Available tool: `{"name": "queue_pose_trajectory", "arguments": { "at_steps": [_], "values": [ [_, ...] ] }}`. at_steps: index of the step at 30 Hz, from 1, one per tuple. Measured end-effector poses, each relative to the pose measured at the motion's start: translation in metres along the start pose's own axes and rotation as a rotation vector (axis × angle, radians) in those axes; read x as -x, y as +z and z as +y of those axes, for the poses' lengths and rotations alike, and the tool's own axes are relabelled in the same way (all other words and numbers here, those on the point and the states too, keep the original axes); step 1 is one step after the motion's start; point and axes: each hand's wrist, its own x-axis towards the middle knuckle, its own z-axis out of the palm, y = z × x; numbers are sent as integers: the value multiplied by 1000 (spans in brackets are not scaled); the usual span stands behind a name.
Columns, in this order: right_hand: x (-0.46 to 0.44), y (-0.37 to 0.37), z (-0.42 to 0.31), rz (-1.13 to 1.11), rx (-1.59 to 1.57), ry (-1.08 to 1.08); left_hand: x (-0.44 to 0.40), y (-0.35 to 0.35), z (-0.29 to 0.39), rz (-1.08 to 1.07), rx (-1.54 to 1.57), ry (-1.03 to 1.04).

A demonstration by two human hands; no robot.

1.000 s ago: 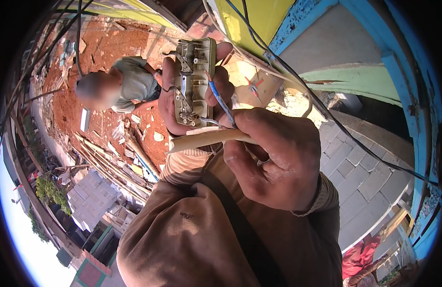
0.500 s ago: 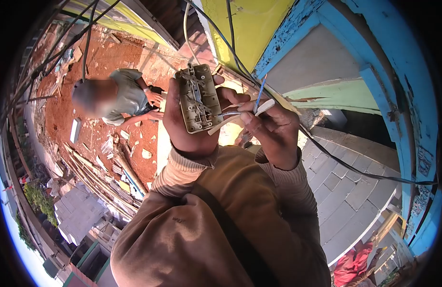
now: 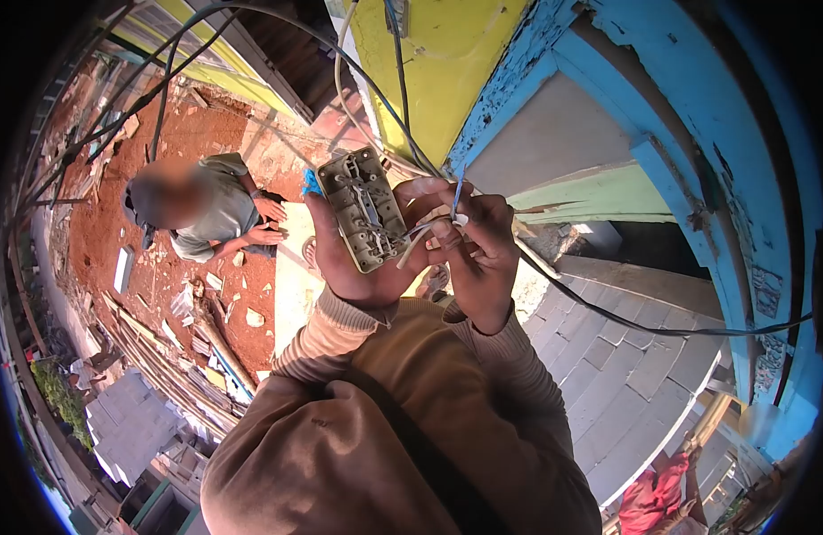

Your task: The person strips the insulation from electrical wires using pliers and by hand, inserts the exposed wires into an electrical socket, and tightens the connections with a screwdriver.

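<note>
The rectangular socket housing (image 3: 362,210), its open back up, rests in my left hand (image 3: 353,272), whose palm and fingers are wrapped round it. Metal strips and screw posts show inside. My right hand (image 3: 479,259) pinches a cable at the housing's right side, thumb against fingers. A blue wire (image 3: 459,192) sticks up from this pinch. The pale cable sheath (image 3: 411,249) slants down from it toward the housing's lower corner. The fingertips of both hands are close together, and whether they touch is hard to tell.
Another person (image 3: 206,209) is at the left, both hands low. Black cables (image 3: 661,332) cross at the right and top left. Grey blocks (image 3: 625,357) lie lower right, poles (image 3: 166,361) and rubble on red soil at left. A blue frame (image 3: 599,85) borders a yellow wall (image 3: 447,62).
My right hand has moved up and away from the camera with the cable, closer to my left hand. The housing now sits farther off and tilts differently. The view has shifted.
</note>
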Motion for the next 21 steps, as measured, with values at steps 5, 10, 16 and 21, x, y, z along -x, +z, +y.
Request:
{"name": "queue_pose_trajectory", "arguments": {
  "at_steps": [5,10,16,21],
  "values": [
    [0,-8,-4,73,123,-38,-3,2,-8,42,81,-39],
    [0,-20,-13,136,278,-213,-3,7,-17,51,73,-63],
    [2,-29,-24,167,299,-225,-5,-5,-18,31,-49,13],
    [4,-69,-29,259,224,-251,-11,0,-20,-61,-103,19]
  ]
}}
